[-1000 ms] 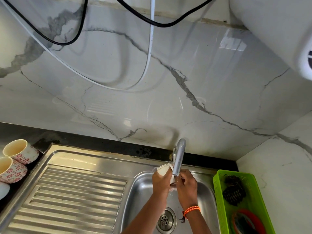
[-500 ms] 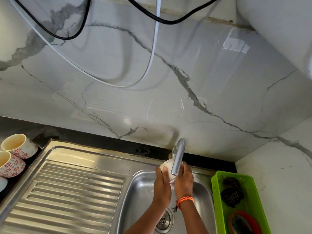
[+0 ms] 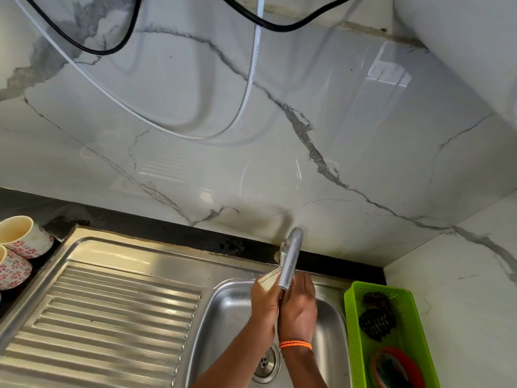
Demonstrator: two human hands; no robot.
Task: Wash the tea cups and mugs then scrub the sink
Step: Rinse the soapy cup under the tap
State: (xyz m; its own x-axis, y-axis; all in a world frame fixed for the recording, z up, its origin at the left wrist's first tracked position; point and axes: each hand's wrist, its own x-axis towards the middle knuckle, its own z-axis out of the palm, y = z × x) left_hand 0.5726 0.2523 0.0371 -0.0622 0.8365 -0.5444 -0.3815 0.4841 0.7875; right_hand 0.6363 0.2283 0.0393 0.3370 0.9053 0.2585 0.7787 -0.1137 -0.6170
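Over the steel sink bowl point(image 3: 226, 312) my left hand point(image 3: 264, 303) holds a white cup point(image 3: 269, 278) right under the spout of the steel tap point(image 3: 291, 256). Only the cup's rim shows; the rest is hidden by my hands and the tap. My right hand point(image 3: 299, 306), with an orange band at the wrist, presses against the cup from the right, and its fingers are hidden behind the tap. Two cream cups with red flowers point(image 3: 21, 236) point(image 3: 11, 268) lie on their sides on the black counter at far left.
A ribbed steel drainboard point(image 3: 106, 326) fills the left of the sink unit. The drain point(image 3: 264, 362) sits at the bowl's bottom. A green plastic basket point(image 3: 414, 331) at right holds dark scrubbers point(image 3: 376, 322) and a red-rimmed item. Marble wall behind, cables hang above.
Both hands have stayed under the tap and turned the cup; its rim now tips to the left and less of the cup shows. The camera has shifted slightly.
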